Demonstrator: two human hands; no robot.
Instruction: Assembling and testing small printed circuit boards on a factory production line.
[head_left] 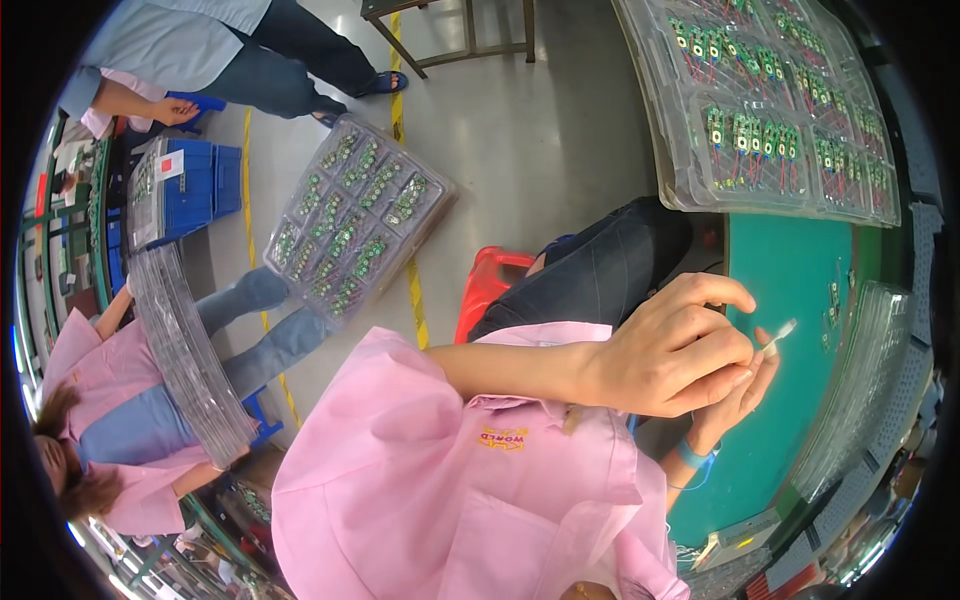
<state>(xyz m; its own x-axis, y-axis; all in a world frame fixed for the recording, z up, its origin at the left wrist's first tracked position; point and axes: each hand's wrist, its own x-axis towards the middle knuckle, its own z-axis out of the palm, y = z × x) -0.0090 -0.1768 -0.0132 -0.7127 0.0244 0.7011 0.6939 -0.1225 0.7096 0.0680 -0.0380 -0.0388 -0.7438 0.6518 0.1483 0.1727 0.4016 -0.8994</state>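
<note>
Both my hands are raised together over the left side of a green work mat [780,260]. My left hand [660,350] has its fingers curled, with the index finger bent outward; anything in its grip is hidden. Partly behind it is my right hand [735,395], wearing a blue band [692,454] at the wrist. A small, slim white piece [784,331] sticks out at the right hand's fingertips, wider at its free end; its exact kind is too small to make out. Left fingers overlap the right hand's fingers in view. Small green circuit boards [833,303] lie on the mat.
Stacked clear trays of circuit boards [690,190] stand at the upper right, with clear trays [850,390] along the right edge. Another board-filled tray stack [430,200] is in the aisle. A co-worker in pink holds clear trays [190,350]; another person [290,60] stands behind.
</note>
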